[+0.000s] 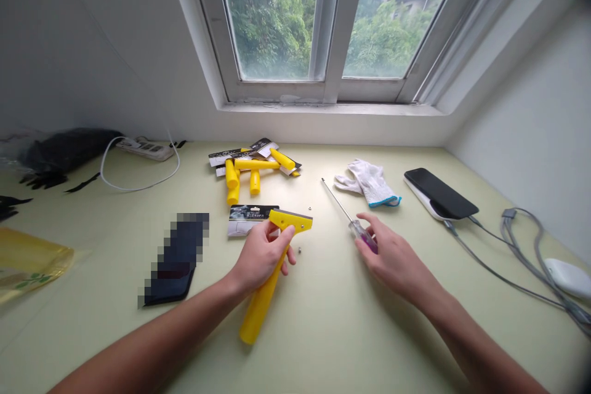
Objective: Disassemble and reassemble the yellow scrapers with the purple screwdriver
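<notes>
My left hand (266,254) grips a yellow scraper (258,311) just below its head, with the thumb on top. The scraper's wide head points away from me and its handle slants down toward the near side. My right hand (390,253) has its fingers around the clear and purple handle of a screwdriver (340,206), whose tip points to the back left. Between the hands a small screw (300,250) lies on the table, and another tiny metal part (309,208) is farther back. A black and white package card (240,221) lies behind my left hand.
Several yellow scrapers with cards (256,165) are piled near the window. White gloves (369,181) lie behind the screwdriver. A phone (441,192) with cables (503,283) is at the right, a dark phone (173,265) at the left. A power strip (146,149) stands at the back left.
</notes>
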Demonstrator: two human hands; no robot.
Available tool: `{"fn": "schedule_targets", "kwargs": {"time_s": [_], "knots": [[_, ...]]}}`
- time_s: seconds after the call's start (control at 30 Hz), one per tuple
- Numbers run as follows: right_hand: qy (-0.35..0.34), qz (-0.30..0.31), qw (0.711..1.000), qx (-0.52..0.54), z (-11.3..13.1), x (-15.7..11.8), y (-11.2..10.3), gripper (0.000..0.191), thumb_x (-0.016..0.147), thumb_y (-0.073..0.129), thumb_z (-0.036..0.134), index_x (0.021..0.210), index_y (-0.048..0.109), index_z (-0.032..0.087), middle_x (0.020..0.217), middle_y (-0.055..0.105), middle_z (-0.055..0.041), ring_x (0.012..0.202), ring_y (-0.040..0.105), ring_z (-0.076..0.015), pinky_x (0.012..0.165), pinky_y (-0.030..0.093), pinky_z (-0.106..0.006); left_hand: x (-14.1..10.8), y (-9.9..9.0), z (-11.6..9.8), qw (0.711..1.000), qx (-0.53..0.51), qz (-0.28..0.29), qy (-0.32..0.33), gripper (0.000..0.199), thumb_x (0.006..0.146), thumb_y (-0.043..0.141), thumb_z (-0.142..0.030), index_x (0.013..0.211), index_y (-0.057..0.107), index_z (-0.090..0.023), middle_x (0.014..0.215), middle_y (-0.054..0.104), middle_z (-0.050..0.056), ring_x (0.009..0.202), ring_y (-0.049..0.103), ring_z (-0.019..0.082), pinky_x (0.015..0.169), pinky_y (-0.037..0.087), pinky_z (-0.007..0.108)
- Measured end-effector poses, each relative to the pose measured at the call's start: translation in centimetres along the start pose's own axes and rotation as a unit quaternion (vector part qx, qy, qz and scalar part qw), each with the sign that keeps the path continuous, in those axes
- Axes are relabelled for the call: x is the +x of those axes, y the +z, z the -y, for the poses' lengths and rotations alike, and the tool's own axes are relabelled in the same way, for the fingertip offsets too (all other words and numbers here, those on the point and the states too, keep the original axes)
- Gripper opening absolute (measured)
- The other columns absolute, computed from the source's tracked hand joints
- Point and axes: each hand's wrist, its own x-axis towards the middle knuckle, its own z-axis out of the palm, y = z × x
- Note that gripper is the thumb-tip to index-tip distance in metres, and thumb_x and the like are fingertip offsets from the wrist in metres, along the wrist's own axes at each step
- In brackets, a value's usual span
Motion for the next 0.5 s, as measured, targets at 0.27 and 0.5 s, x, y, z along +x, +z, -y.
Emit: {"fn": "schedule_targets", "kwargs": {"time_s": [0.27, 0.5], "knots": [[0.041, -0.013, 0.936, 0.35, -2.3, 0.2, -5.0, 0.044, 0.083, 0.058, 0.053, 0.112, 0.063, 0.02, 0.072, 0.062, -0.0044, 0.051, 0.044, -0.0121, 0.047, 0.038, -0.028, 0.1, -1.1, -1.2, 0.99, 0.112, -0.074, 0.037, 0.036, 0.087, 0.055, -0.048, 0.097, 0.058, -0.014, 0.061, 0.059, -0.001, 0.046, 0.054, 0.011, 0.043, 0.047, 0.022], [0.029, 0.152, 0.936, 0.317, -5.1, 0.4, -6.4, 0.046, 0.084, 0.059, 0.052, 0.115, 0.067, 0.021, 0.074, 0.061, -0.0046, 0.055, 0.04, -0.0104, 0.049, 0.033, -0.026, 0.7, -1.3, -0.8, 0.994, 0.066, -0.089, 0.015, 0.042, 0.087, 0.054, -0.05, 0.111, 0.055, -0.016, 0.062, 0.053, -0.003, 0.046, 0.049, 0.01, 0.04, 0.045, 0.022]]}}
